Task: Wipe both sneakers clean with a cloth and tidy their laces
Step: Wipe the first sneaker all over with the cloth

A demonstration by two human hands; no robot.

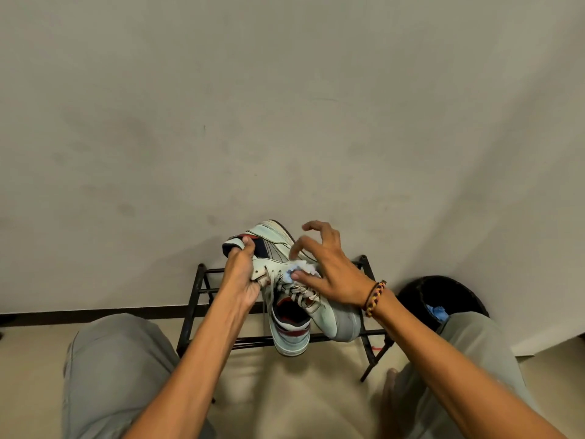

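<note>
At the centre of the frame, just below the middle, two white sneakers rest on a black metal rack (202,282) against a pale wall (285,106). The left hand (242,274) is closed around the side of the upright sneaker (269,245), thumb pressed near its dark and red panel, fingers curled under the edge by the eyelets. The right hand (326,274) is wide open, fingers spread and arched above the shoe; only its thumb presses down, pinning a small crumpled pale blue cloth (300,270) against the sneaker near the top of the laces (294,291). A braided bracelet (375,297) circles that wrist.

The second sneaker (291,324) lies lower on the rack with its opening facing the camera, heel hanging over the front bar; its toe is hidden behind the right hand and wrist, so where one shoe ends and the other begins is hard to make out. Most of the cloth is hidden under the thumb. At the lower right, a dark bin (443,296) is half covered by a grey-trousered knee (474,343); something blue sits inside it, too indistinct to identify. The other knee fills the lower left.
</note>
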